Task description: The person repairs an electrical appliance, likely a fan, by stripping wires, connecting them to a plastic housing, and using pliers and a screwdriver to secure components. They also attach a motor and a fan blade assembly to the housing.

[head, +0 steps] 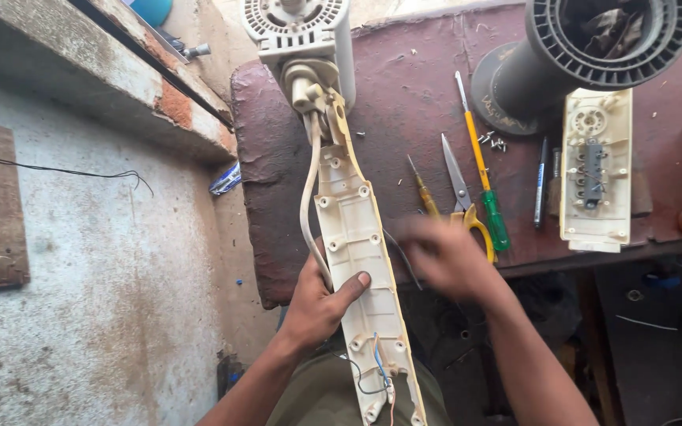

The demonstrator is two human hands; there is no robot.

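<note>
Here, the left hand (317, 304) gripped the cream fan stand (357, 237) over the lap, its top against the table (278, 158). The right hand (444, 256) was blurred near the scissors (459, 193); its grip was unclear. Screwdrivers (483, 173) and a switch panel (596, 170) lay farther right.

Matt cream plastic casing (357, 237); worn, rough maroon benchtop (404, 102).

Left hand (319, 298) raised from lower frame, fingers curled in firm grip, thumb laid flat across front. Right hand (445, 254) blurred, forearm angled up from lower right, grip unclear.
</note>
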